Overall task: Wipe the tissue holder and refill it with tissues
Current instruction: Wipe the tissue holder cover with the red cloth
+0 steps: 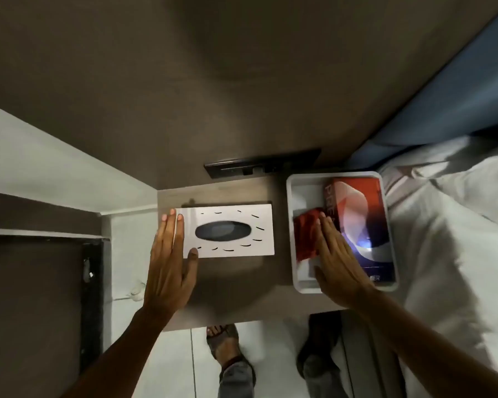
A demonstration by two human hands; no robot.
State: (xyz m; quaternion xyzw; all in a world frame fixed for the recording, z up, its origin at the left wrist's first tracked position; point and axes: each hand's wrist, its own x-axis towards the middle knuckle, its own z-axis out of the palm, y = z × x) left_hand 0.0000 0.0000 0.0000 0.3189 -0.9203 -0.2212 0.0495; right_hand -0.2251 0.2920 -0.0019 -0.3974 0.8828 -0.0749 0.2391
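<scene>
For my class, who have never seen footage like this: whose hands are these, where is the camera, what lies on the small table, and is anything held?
There is no machine: a person wears one camera on the head, looking down at their own bare hands. On the bedside table lies a white tissue holder with a dark oval opening. The left hand rests flat on its left end. Beside it a white tray holds a red tissue box and a red cloth. The right hand reaches flat over the cloth. Neither hand grips anything yet.

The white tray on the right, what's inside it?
The white tray holds a red tissue pack and a red cloth. The right hand covers part of its floor.
</scene>
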